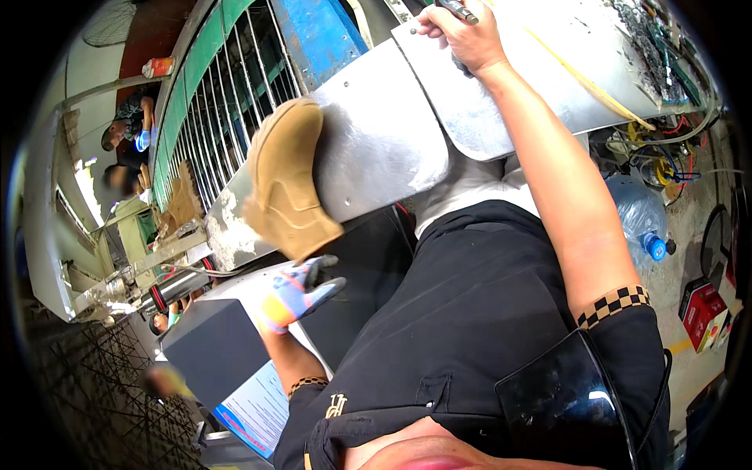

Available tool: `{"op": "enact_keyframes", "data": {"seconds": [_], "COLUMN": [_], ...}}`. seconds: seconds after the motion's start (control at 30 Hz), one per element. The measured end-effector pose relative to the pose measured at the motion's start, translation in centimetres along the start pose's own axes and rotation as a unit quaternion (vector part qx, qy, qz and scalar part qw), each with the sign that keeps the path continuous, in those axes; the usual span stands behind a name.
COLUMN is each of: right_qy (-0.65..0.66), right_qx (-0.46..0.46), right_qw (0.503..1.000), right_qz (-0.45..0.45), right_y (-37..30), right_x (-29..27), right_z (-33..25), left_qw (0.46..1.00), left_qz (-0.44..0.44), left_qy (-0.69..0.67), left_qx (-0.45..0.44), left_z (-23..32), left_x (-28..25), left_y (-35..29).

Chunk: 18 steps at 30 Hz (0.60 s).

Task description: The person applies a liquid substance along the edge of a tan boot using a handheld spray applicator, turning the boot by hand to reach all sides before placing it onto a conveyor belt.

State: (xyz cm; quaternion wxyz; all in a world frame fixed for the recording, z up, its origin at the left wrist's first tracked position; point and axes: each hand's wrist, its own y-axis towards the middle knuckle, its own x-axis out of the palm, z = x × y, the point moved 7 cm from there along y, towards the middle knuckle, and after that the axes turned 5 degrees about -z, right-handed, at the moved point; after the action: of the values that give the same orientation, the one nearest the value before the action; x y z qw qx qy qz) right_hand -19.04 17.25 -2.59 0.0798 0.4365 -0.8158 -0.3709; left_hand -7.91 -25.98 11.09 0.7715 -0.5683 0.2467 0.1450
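Observation:
A tan boot (291,168) lies at the edge of the metal tabletop, its toe pointing away from me and its other end toward me. Just below it my left hand (294,298), in a blue, grey and orange glove, has its thumb and fingers apart. Its fingertips are close to the boot's near end; whether they touch I cannot tell. My bare right hand (464,39) is over the far part of the right metal panel. Its fingers close round a dark pen-like tool (457,10) with a metal end. A dark thing partly shows under that hand.
A seam splits the metal tabletop (384,117). A yellow tube (583,78) crosses its right panel. Metal bars (227,102) in a green frame stand at the left. A plastic bottle (634,211) and a red box (703,309) are at the right. Other people are at the far left.

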Motion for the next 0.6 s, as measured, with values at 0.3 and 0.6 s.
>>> {"op": "enact_keyframes", "data": {"seconds": [0.3, 0.6], "right_qy": [0.325, 0.000], "right_qx": [0.162, 0.290], "right_qw": [0.931, 0.952], "right_qz": [0.046, 0.096], "right_y": [-2.6, -5.5], "right_x": [-5.0, -20.7], "right_z": [-4.6, -4.9], "left_qw": [0.826, 0.749], "left_qz": [0.429, 0.589], "left_qy": [0.356, 0.170], "left_qx": [0.083, 0.253], "left_z": [11.4, 13.3], "left_x": [-13.9, -12.5], "left_y": [12.4, -0.1]}}
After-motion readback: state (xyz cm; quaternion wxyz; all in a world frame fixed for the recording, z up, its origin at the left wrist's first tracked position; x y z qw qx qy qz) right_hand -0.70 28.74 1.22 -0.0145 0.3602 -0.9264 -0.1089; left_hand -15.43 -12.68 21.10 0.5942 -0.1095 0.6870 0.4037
